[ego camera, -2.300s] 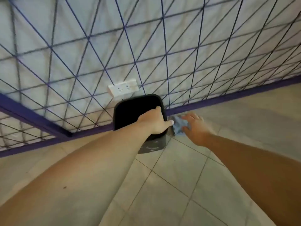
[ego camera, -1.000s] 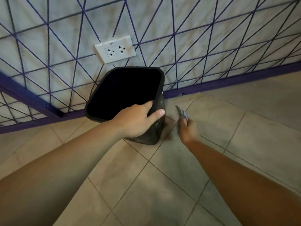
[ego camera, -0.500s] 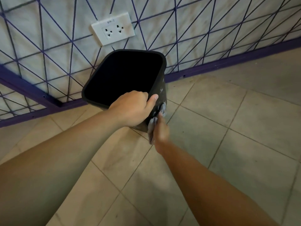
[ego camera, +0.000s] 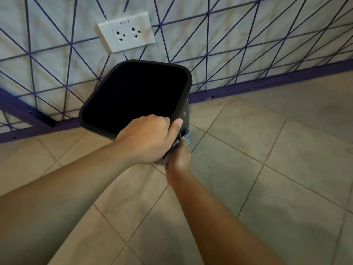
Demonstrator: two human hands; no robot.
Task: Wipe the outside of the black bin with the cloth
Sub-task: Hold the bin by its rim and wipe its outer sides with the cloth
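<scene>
The black bin stands tilted on the tiled floor by the wall, its dark opening facing me. My left hand grips its near rim, fingers curled inside and thumb on the outer corner. Just below, my right hand holds a blue-grey cloth against the bin's near right side. Only a small bunched part of the cloth shows above my right hand; the rest is hidden by both hands.
A white double wall socket sits above the bin on a pale wall crossed by purple lines. A purple skirting strip runs along the wall's foot. Beige floor tiles spread to the right and toward me.
My right hand brought the cloth from the floor beside the bin onto the bin's side, under my left hand. My left thumb shifted onto the rim's corner.
</scene>
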